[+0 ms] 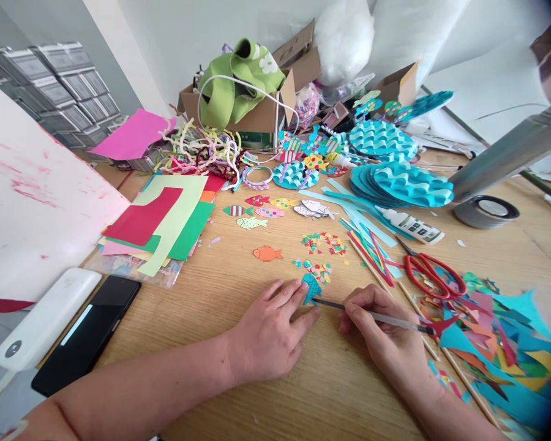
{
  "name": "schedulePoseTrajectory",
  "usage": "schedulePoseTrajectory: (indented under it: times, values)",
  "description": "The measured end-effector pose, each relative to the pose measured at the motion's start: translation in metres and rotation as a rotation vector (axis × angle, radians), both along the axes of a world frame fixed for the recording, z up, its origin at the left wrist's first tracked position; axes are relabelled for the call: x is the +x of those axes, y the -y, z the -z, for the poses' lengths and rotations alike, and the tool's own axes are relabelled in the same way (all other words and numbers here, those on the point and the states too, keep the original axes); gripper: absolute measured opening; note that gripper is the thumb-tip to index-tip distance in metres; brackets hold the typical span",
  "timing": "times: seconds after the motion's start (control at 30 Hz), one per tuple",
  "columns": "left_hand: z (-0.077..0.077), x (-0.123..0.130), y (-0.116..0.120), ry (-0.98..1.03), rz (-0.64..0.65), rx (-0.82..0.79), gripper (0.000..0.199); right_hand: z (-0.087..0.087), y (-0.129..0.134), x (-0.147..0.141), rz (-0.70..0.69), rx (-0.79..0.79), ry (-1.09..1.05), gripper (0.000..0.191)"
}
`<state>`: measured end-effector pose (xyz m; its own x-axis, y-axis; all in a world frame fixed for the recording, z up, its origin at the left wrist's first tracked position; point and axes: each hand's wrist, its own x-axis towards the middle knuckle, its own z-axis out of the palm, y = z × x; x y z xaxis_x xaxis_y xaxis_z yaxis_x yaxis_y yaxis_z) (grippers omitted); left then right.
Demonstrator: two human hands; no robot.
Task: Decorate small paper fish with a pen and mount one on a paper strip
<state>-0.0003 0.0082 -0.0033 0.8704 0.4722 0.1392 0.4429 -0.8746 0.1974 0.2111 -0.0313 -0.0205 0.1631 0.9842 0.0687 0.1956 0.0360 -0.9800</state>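
A small blue paper fish (310,290) with drawn lines lies on the wooden table. My left hand (275,324) rests flat beside it, fingers stretched out, with fingertips at the fish's left edge. In my right hand (371,318) is a pen (390,320) with a clear barrel, its dark tip at the fish's lower end. Just above the blue fish are small round paper dots (319,271) and a patch of tiny colored paper bits (324,243). An orange paper fish (267,253) lies to the upper left, and several patterned paper fish (269,212) lie farther back.
Red-handled scissors (434,275), a glue bottle (411,225) and colored paper scraps (509,349) lie on the right. Wooden sticks (463,373) run beside my right forearm. Colored sheets (188,214), a phone (87,334) and a white power bank (46,318) are left. Blue wavy discs (404,184) stand stacked behind.
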Motion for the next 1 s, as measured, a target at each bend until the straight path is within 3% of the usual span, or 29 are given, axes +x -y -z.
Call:
schedulePoseTrajectory:
  times: [1.0]
  values:
    - [0.0016,0.0003,-0.0008,0.013,-0.004,0.007,0.046,-0.0003,-0.0003,-0.0006,0.018,-0.022,0.001,0.018]
